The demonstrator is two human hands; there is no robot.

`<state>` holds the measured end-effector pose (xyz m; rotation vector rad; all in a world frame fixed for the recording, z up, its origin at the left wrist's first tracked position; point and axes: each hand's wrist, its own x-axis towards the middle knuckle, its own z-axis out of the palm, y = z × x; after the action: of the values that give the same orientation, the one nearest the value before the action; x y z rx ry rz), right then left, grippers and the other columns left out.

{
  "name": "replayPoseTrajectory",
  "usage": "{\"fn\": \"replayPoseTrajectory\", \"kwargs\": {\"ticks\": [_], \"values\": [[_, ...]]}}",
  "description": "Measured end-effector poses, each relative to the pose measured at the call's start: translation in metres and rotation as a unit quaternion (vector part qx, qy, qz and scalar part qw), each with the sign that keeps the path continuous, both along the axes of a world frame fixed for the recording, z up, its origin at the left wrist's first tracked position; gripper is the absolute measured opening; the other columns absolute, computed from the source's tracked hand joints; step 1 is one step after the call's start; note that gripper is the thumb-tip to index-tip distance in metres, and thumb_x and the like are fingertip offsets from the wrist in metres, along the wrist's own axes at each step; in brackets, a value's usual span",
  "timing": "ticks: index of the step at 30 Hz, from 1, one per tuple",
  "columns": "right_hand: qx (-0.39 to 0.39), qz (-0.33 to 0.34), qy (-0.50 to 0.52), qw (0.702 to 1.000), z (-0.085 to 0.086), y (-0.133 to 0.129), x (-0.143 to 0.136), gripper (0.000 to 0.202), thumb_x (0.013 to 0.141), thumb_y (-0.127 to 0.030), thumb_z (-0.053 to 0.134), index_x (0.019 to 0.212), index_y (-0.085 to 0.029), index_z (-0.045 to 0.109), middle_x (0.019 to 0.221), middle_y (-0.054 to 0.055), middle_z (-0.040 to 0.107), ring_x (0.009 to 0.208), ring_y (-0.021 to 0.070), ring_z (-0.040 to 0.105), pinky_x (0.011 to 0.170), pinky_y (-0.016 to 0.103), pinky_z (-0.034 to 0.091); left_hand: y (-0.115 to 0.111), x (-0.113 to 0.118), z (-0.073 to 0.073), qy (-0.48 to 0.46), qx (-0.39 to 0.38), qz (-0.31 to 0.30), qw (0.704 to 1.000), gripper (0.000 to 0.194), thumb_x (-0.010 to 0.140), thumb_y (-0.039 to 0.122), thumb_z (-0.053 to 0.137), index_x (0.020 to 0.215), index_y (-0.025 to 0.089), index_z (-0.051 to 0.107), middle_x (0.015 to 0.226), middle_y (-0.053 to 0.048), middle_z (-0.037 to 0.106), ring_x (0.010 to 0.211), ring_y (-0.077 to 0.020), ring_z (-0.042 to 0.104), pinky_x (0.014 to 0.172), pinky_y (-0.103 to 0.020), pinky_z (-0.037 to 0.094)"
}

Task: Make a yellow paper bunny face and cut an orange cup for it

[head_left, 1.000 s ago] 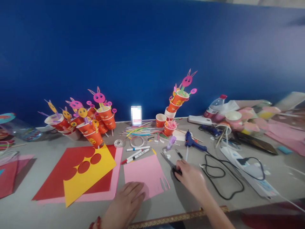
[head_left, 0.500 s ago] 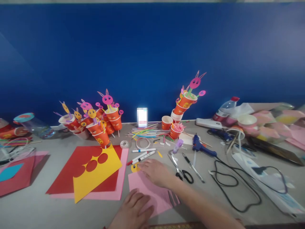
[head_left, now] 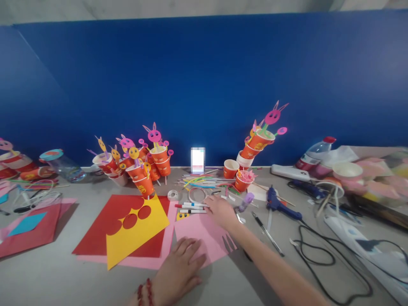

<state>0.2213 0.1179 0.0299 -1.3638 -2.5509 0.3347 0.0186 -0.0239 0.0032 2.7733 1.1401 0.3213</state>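
Observation:
My right hand (head_left: 221, 211) reaches to the right ends of several markers (head_left: 191, 207), its fingertips touching or over them; whether it grips one cannot be made out. My left hand (head_left: 182, 265) lies with fingers apart on the lower left of a pink sheet (head_left: 204, 231) and holds nothing. A small yellow piece with dark eyes (head_left: 182, 216) sits just below the markers. Notches are cut in the pink sheet's right edge. Scissors lie mostly hidden under my right forearm.
A notched yellow sheet (head_left: 137, 231) overlaps red paper (head_left: 95, 238) on the left. Decorated cups (head_left: 143, 185) stand behind it, others (head_left: 255, 146) at back right. A blue glue gun (head_left: 280, 204), a pen (head_left: 267, 233) and a black cable (head_left: 318, 263) are on the right.
My right hand has moved from the small yellow piece up to the markers, which now lie closer together. My left hand stays by the pink sheet. The view has shifted.

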Motion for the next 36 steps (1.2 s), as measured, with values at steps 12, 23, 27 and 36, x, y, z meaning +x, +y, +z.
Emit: {"fn": "replayPoseTrajectory", "kwargs": {"ticks": [12, 23, 27, 36], "values": [[-0.016, -0.054, 0.043, 0.997, 0.003, 0.015, 0.019, 0.014, 0.091, -0.02, 0.054, 0.096, -0.02, 0.066, 0.089, 0.006, 0.071, 0.083, 0.0203, 0.065, 0.073, 0.027, 0.045, 0.001, 0.001, 0.001, -0.004, 0.003, 0.007, 1.0, 0.048, 0.086, 0.028, 0.069, 0.131, 0.024, 0.052, 0.143, -0.008, 0.054, 0.13, -0.0288, 0.047, 0.112, -0.053, 0.037], [-0.2, -0.053, 0.409, 0.889, 0.017, -0.069, 0.054, 0.019, 0.09, -0.036, 0.059, 0.084, -0.019, 0.064, 0.069, 0.0, 0.064, 0.058, 0.0141, 0.059, 0.056, 0.024, 0.045, 0.015, -0.007, 0.018, -0.193, 0.061, 0.128, 0.971, 0.042, 0.099, 0.029, 0.049, 0.14, 0.02, 0.043, 0.135, -0.015, 0.055, 0.125, -0.0274, 0.052, 0.101, -0.045, 0.049], [-0.186, -0.058, 0.403, 0.895, 0.02, -0.092, 0.05, 0.019, 0.089, -0.034, 0.061, 0.078, -0.019, 0.066, 0.066, 0.0, 0.061, 0.058, 0.0138, 0.055, 0.054, 0.024, 0.042, 0.028, 0.011, 0.031, -0.129, 0.034, 0.115, 0.984, 0.024, 0.097, 0.024, 0.052, 0.12, 0.019, 0.057, 0.111, -0.01, 0.063, 0.104, -0.0271, 0.058, 0.091, -0.046, 0.05], [-0.304, -0.082, 0.577, 0.754, 0.005, -0.103, 0.015, 0.043, 0.082, -0.055, 0.07, 0.066, -0.019, 0.052, 0.051, -0.007, 0.043, 0.045, 0.0071, 0.037, 0.043, 0.02, 0.031, 0.019, 0.038, 0.019, -0.051, -0.055, 0.103, 0.992, 0.017, 0.096, 0.031, 0.053, 0.094, 0.016, 0.062, 0.085, -0.009, 0.068, 0.079, -0.0268, 0.063, 0.07, -0.035, 0.046]]}}
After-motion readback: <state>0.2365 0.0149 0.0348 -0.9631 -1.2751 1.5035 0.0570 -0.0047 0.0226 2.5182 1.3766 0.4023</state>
